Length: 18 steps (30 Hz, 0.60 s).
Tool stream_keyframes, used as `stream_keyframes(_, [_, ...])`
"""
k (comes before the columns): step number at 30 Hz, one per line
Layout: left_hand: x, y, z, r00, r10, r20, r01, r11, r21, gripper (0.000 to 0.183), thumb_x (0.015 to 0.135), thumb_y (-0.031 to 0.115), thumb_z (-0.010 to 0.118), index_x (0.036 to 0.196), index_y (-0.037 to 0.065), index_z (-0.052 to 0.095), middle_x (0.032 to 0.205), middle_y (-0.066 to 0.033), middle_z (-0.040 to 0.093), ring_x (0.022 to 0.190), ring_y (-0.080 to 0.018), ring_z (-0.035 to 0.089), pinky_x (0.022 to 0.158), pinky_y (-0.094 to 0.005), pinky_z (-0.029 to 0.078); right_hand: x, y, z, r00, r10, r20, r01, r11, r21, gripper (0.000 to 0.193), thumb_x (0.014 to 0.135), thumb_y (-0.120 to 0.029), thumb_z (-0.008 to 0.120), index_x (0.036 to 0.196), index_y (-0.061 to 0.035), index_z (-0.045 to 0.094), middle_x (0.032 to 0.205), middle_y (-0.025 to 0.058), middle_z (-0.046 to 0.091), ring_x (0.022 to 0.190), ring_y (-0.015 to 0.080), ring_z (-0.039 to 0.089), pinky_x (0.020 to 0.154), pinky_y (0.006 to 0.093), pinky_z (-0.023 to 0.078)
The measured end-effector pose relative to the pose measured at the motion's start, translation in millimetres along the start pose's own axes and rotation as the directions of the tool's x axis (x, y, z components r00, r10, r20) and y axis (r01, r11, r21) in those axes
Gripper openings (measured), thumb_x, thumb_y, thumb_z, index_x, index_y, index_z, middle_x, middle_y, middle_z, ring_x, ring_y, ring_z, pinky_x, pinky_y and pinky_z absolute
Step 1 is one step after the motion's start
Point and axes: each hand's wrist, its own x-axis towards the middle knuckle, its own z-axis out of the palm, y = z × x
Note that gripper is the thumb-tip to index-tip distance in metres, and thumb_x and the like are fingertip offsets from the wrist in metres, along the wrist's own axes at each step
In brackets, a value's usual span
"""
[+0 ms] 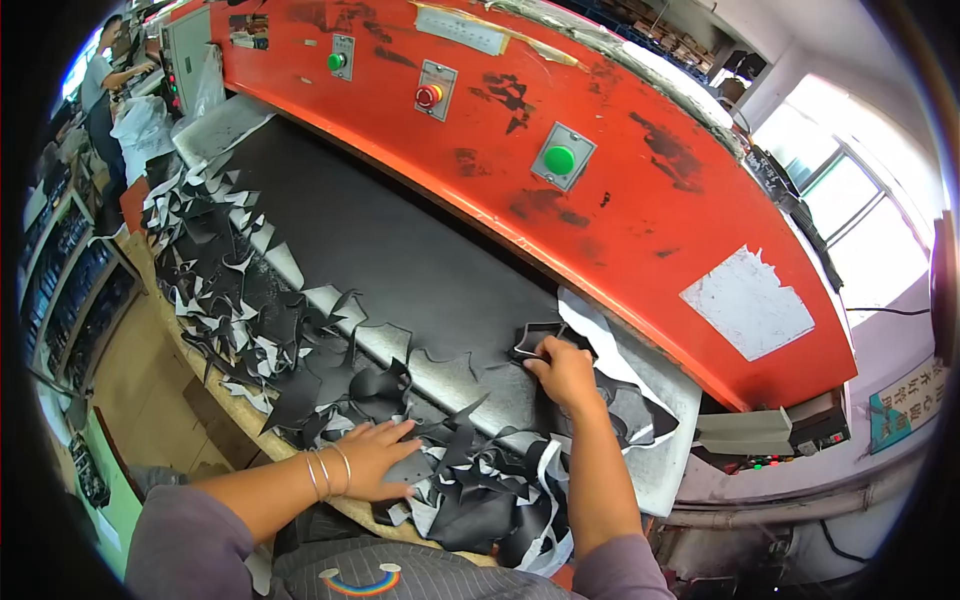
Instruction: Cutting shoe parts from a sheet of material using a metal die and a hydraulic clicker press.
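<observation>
Gripping a black cutting die (535, 338) lying flat, long axis crosswise, right hand (565, 372) fingers closed on it; left hand (375, 458) pressed flat, fingers spread, on black scraps (250, 310) littering the bench (400, 250) beneath the red press head (620, 200).

The black tabletop (400, 250) lies bare between the red press beam (600, 190) hanging low over its far edge and the heap of black offcuts (260, 330) crowding its near edge, where both hands rest amid scraps
</observation>
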Motion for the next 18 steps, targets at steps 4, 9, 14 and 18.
stream_keyframes(4, [45.3,1.7,-38.1,0.898,0.120,-0.423,-0.223,0.954,-0.202,0.078,0.079,0.042,0.068,0.141,0.007,0.037,0.143,-0.0195,0.036,0.128,-0.0347,0.041,0.105,-0.0431,0.035,-39.7,5.9,-21.9,0.989,-0.078,-0.124,0.110,0.955,0.274,0.017,0.078,-0.016,0.071,0.084,-0.0043,0.061,0.081,0.0131,0.063,0.077,0.0305,0.060,0.074,0.0412,0.043])
stream_keyframes(9, [125.3,19.3,-58.1,0.833,0.025,-0.552,-0.385,0.743,-0.547,0.080,0.076,0.035,0.072,0.141,0.006,0.035,0.140,-0.0228,0.039,0.126,-0.0326,0.045,0.103,-0.0377,0.038,-79.3,-7.6,0.8,0.952,-0.151,-0.266,0.256,0.870,0.421,0.013,0.079,-0.012,0.070,0.085,-0.0056,0.062,0.082,0.0088,0.058,0.076,0.0278,0.055,0.068,0.0359,0.043])
stream_keyframes(14, [181.1,33.1,-59.6,0.785,0.347,-0.513,-0.603,0.617,-0.506,0.079,0.077,0.033,0.071,0.143,0.009,0.036,0.144,-0.0191,0.037,0.130,-0.0294,0.043,0.104,-0.0361,0.037,-103.6,-11.7,44.2,0.948,0.127,-0.292,0.169,0.577,0.799,0.017,0.091,-0.013,0.062,0.104,-0.0019,0.058,0.098,0.0046,0.059,0.090,0.0127,0.054,0.081,0.0265,0.044])
stream_keyframes(18, [171.9,43.2,-75.6,0.869,0.378,-0.319,-0.481,0.795,-0.370,0.049,0.085,0.028,0.062,0.131,0.013,0.052,0.133,-0.0130,0.052,0.120,-0.0286,0.052,0.097,-0.0406,0.040,-112.6,-18.4,65.6,0.867,0.299,-0.398,0.246,0.437,0.865,0.022,0.093,-0.010,0.058,0.112,-0.0004,0.053,0.100,0.0045,0.059,0.093,0.0127,0.055,0.085,0.0277,0.044])
